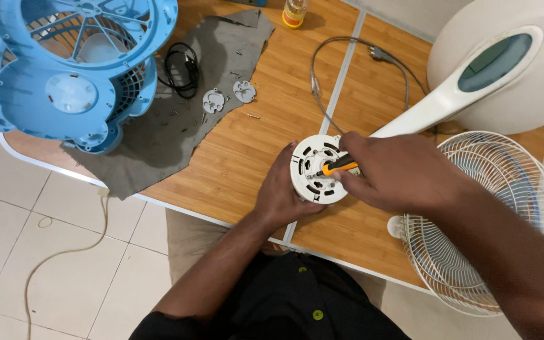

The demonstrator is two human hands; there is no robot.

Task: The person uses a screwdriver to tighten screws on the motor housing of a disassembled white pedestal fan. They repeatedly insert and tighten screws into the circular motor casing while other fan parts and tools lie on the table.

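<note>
White round motor housing [316,169] sits at the desk's [247,151] near edge, where I work on it.
I see my left hand [281,195] cupping its side, fingers wrapped around it; my right hand [398,173] pinches an orange-handled screwdriver [338,166] against its face. Grey cloth [177,119] covers the far left corner.

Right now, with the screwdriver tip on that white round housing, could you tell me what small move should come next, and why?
Probably turn the screwdriver in place: the right hand has its tip set in the white round housing, and the left hand grips the housing from the side to steady it.
</note>
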